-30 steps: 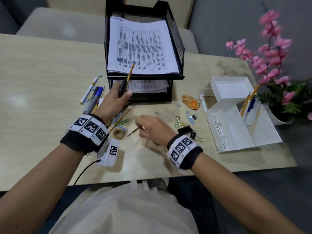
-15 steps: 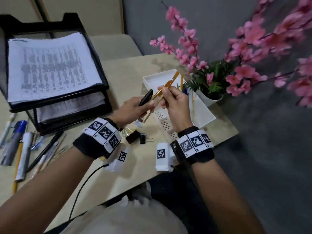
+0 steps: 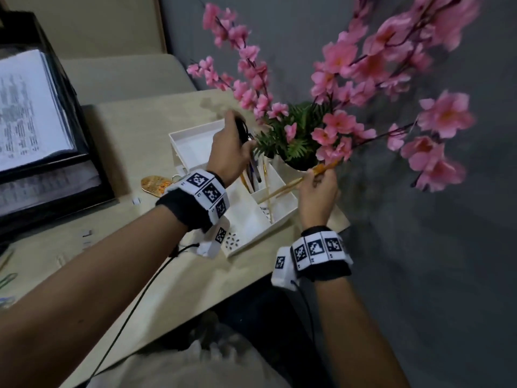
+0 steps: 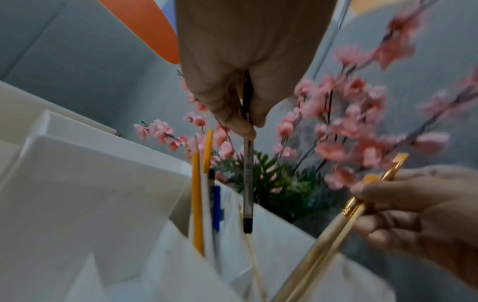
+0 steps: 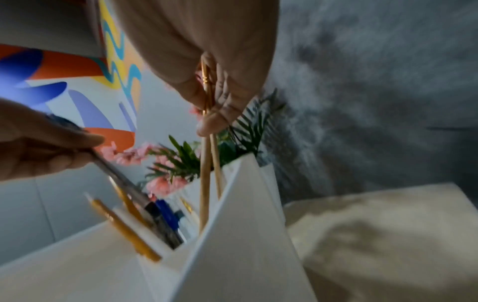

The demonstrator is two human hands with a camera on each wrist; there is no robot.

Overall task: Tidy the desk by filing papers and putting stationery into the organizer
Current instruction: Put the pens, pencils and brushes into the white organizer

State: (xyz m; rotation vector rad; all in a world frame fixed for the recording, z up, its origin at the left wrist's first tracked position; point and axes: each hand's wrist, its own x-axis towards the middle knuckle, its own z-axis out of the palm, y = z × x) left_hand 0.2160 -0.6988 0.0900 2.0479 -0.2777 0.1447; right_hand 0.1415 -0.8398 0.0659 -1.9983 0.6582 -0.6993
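Both hands over the white organizer (image 3: 253, 219) at the desk's (image 3: 156, 278) right edge. Left hand (image 3: 228, 148) pinches a black-and-clear pen (image 4: 247, 179) upright between thumb and fingers, tip down, hanging just above the tall compartment. Right hand (image 3: 317, 191) pinches two thin brushes (image 3: 296, 182) near their gold ferrules; wooden handle ends already reach inside the neighbouring compartment, slanted.

To do it well, I judge: keep the pen vertical, lower it between the yellow pencils (image 4: 198, 196) and the blue pen (image 4: 216, 206) already standing there, let go only once the tip is below the rim. Tilt the brushes more upright before release so they do not lever out.

Organizer: matte, thin flat walls, sharp corners, probably light enough to shift. Pen barrel smooth, slippery-looking. Brush handles pale, slim, round. Soft pink artificial blossoms (image 3: 344, 127) crowd just behind. Black mesh paper tray (image 3: 56, 175) far left, printed sheets inside.
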